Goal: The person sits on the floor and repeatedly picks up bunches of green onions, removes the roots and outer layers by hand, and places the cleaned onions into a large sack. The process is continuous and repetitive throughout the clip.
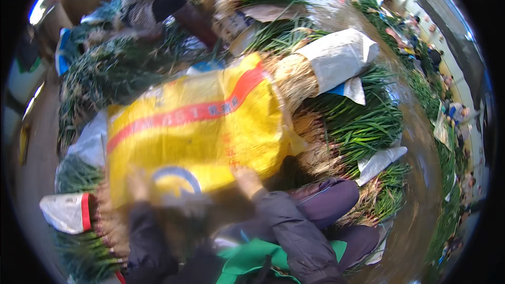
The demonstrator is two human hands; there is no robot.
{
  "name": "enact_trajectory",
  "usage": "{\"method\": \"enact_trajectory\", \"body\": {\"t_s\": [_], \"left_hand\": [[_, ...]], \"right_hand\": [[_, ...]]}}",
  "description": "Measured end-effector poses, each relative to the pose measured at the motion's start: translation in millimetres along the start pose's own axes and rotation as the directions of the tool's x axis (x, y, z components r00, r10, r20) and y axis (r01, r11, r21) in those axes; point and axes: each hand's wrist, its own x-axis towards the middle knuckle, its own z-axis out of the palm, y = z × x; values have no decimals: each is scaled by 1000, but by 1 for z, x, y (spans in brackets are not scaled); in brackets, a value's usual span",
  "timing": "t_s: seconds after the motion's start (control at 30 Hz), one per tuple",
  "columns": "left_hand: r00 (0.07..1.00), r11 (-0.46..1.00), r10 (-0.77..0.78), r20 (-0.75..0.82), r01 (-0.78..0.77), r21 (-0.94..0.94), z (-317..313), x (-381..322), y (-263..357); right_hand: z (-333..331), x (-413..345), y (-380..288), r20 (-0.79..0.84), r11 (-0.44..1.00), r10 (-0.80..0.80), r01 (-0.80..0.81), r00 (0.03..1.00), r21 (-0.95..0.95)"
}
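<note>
A yellow woven plastic sack (189,138) with a red band and printed writing is spread in front of me, its near part blurred. My left hand (138,183) is on the sack's near left part; motion blurs its fingers. At the near edge towards the right, my right hand (246,181) grips the sack. Past the sack's right end lie green onion bundles (359,120) with pale roots turned towards it. A white sack (341,57) wraps one root-ended bundle beyond the right corner.
More onions (106,83) are heaped at the far left. A white sack piece with a red edge (65,211) covers a bundle at the near left. A person (154,4) bends over at the back. Wet floor (420,173) runs along the right, with people beyond it.
</note>
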Motion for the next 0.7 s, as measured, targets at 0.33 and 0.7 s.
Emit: {"method": "enact_trajectory", "body": {"t_s": [0.33, 0.7], "left_hand": [[575, 655, 752, 323, -710, -260, -2, -64, 167], [-171, 134, 971, 167, -191, -973, -143, -268, 438]], "right_hand": [[-123, -9, 20, -220, 809, 259, -87, 941, 581], [-194, -294, 183, 46, -85, 990, -309, -132, 947]]}}
